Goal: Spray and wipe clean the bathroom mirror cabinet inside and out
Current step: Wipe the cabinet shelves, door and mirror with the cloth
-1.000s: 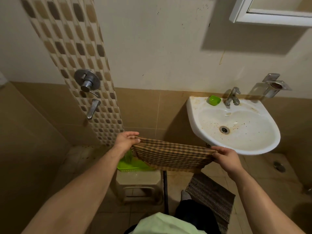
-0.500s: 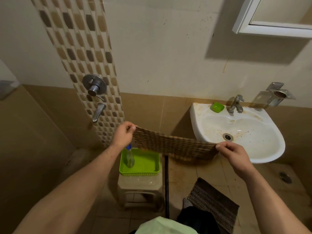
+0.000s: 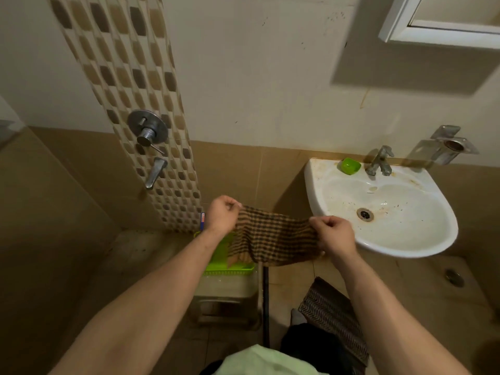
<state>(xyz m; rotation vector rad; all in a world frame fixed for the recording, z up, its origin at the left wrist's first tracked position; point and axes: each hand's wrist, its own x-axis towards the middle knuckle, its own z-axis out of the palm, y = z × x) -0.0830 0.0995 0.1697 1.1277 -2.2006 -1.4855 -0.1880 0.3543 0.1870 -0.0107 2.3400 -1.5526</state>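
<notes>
A brown checked cloth hangs slack between my two hands at the middle of the view. My left hand pinches its left corner and my right hand pinches its right corner. The white mirror cabinet is on the wall at the top right, only its lower left corner in view. A spray bottle shows only a strip of its label behind my left wrist. It stands in a green basket on a white stool.
A white stained sink with a tap and a green soap dish is mounted on the right. A shower valve sits on the patterned tile strip. A striped mat lies on the floor.
My hands have come closer together, so the cloth sags between them instead of stretching flat. The cloth now covers most of the green basket and the bottle.
</notes>
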